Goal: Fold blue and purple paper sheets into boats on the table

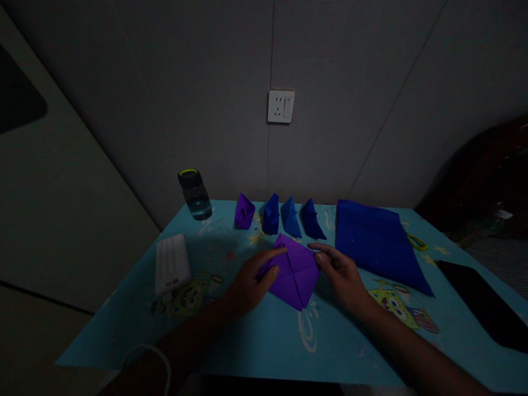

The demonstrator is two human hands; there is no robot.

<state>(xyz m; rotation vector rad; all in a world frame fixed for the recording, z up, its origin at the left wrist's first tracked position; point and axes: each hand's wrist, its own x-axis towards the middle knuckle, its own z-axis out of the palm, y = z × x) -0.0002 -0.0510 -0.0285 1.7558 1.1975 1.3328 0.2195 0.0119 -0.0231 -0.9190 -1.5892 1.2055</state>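
A purple sheet of origami paper (292,272), folded into a square with creases meeting near its middle, is between my hands just above or on the table. My left hand (254,280) grips its left corner, thumb on top and index finger along the upper edge. At the right corner, my right hand (339,270) pinches the paper between thumb and fingers. Behind it stand a purple folded paper boat (245,212) and three blue paper boats, the nearest to the middle being a lighter blue boat (291,217).
A stack of blue paper (371,236) lies on the right of the blue patterned table (264,352), near a black phone-like slab (482,302). On the left are a water bottle (195,195) and a white power bank (172,261). A wall socket (281,106) is behind.
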